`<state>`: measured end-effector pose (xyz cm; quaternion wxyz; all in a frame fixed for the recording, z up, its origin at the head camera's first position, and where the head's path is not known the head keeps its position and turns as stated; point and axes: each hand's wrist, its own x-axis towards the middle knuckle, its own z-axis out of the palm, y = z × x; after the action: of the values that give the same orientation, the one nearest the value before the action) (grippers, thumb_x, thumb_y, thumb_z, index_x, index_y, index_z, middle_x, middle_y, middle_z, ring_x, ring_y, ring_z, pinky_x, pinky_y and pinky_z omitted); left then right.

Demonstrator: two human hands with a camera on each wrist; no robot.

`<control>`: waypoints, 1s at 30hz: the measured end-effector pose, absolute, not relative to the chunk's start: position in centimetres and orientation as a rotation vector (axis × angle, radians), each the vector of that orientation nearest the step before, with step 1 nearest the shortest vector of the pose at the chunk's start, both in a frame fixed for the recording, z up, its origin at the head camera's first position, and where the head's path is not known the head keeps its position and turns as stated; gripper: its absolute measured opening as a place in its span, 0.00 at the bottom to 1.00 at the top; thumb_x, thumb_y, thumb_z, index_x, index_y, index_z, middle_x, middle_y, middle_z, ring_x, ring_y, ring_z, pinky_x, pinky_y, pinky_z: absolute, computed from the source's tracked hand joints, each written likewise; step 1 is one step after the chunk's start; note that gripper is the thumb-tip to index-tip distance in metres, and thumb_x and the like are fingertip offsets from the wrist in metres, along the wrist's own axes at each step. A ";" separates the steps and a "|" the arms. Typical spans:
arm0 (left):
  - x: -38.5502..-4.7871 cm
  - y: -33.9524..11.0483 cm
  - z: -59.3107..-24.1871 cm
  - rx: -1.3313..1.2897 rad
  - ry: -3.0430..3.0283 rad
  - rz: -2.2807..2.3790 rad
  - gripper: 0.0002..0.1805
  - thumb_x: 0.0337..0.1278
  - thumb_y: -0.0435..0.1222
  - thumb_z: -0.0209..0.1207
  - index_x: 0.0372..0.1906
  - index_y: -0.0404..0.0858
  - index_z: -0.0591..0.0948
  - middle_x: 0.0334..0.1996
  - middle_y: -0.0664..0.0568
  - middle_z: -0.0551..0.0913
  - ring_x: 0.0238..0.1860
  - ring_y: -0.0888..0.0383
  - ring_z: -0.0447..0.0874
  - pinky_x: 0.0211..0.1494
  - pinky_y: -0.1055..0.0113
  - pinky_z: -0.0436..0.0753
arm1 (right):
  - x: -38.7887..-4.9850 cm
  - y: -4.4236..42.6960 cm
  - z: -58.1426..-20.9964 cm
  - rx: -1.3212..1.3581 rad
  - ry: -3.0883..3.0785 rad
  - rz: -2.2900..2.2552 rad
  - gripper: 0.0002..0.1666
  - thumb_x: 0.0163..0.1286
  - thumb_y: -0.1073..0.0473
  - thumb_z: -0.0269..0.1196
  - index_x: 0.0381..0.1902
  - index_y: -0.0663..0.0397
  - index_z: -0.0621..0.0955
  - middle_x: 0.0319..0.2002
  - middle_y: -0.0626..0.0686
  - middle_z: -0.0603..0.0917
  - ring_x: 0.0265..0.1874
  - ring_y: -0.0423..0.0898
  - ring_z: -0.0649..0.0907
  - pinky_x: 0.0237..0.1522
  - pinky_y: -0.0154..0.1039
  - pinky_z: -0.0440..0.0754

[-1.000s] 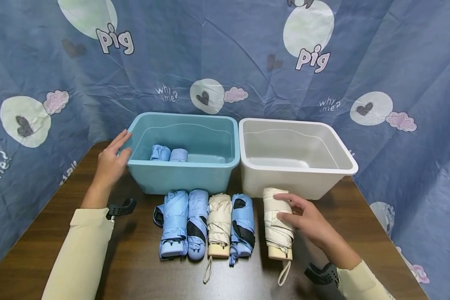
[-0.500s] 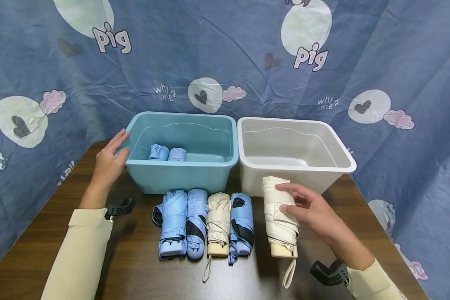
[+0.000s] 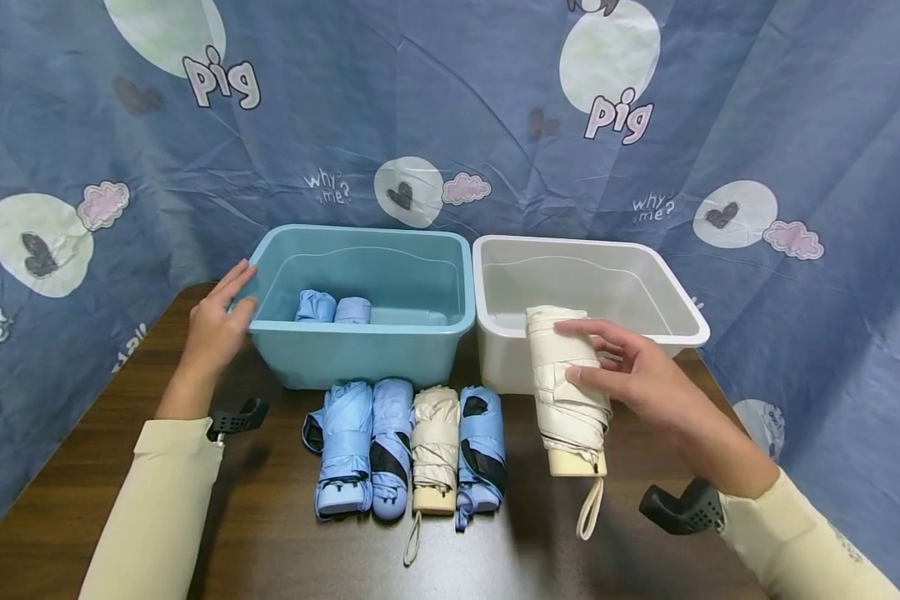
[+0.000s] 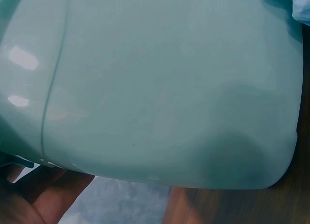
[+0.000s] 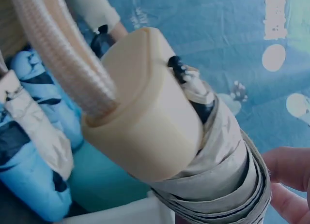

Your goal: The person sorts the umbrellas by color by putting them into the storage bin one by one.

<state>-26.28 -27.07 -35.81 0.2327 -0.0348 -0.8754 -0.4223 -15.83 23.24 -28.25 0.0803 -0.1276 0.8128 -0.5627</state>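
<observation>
My right hand (image 3: 645,375) grips a cream folded umbrella (image 3: 562,383), raised off the table, its top overlapping the front rim of the white bin (image 3: 592,335). In the right wrist view the umbrella's pale handle (image 5: 150,122) and looped strap (image 5: 68,50) are close to the camera, with fingers (image 5: 288,175) beyond the wrapped cloth. On the left, my left hand (image 3: 216,327) rests against the side of the blue bin (image 3: 360,328), fingers fairly straight. The left wrist view shows the bin wall (image 4: 155,98) and part of that hand (image 4: 43,200).
Two blue bundles (image 3: 316,306) lie inside the blue bin. In front of it on the table (image 3: 285,533) are three blue folded umbrellas (image 3: 347,442) and one cream umbrella (image 3: 436,442), side by side. A patterned blue cloth (image 3: 450,100) hangs behind.
My right hand has lifted the cream umbrella from the table and moved it up toward the white bin. My left hand stays at the blue bin.
</observation>
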 end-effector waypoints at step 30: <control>-26.1 -27.3 -35.6 -0.093 -2.431 -1.186 0.27 0.67 0.37 0.46 0.70 0.41 0.68 0.72 0.53 0.62 0.73 0.50 0.55 0.72 0.46 0.55 | -28.7 20.0 -26.8 -0.045 2.245 -2.174 0.32 0.65 0.65 0.62 0.67 0.43 0.73 0.42 0.56 0.79 0.36 0.42 0.80 0.35 0.33 0.77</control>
<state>-26.13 -27.27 -35.60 0.2157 -0.0337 -0.8771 -0.4278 -28.70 20.04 -26.83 0.0083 -0.0143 0.7183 -0.6955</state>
